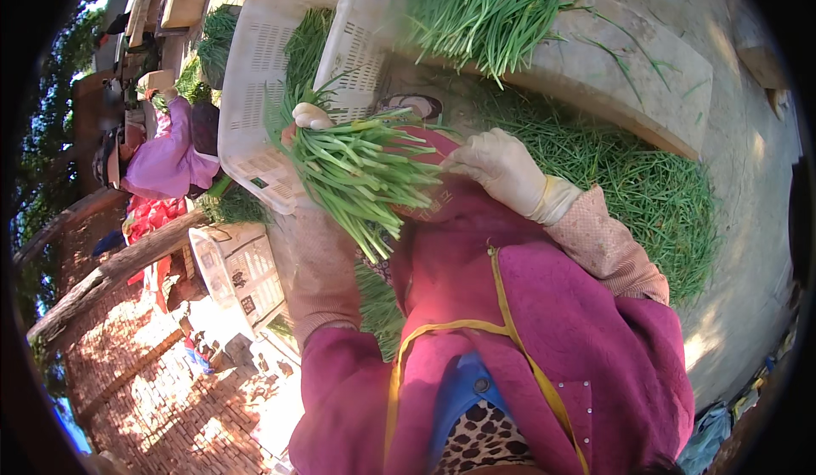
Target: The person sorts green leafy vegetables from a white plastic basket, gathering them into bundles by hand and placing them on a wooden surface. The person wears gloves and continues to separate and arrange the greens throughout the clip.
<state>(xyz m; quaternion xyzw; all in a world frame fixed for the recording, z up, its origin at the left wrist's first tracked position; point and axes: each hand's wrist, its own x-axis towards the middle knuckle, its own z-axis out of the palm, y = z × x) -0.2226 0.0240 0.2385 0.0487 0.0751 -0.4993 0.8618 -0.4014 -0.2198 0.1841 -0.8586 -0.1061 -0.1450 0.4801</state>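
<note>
My left hand (311,118), in a pale glove, grips a bunch of long green leafy stalks (366,169) that look like garlic chives. Their pale cut ends fan out toward my lap, over a dark red apron (440,239). At the right of these ends is my right hand (500,172), also gloved, with its fingers bent together. Whether it pinches a stalk cannot be made out. Just beyond my left hand stands a white slotted plastic crate (255,86) with more greens (309,47) inside.
A large pile of chives (491,16) lies on a low board (644,60) ahead. Loose green leaves (637,201) cover the ground to my right. On the left are another crate (248,271), a wooden pole (115,277) and a person in a purple top (162,156).
</note>
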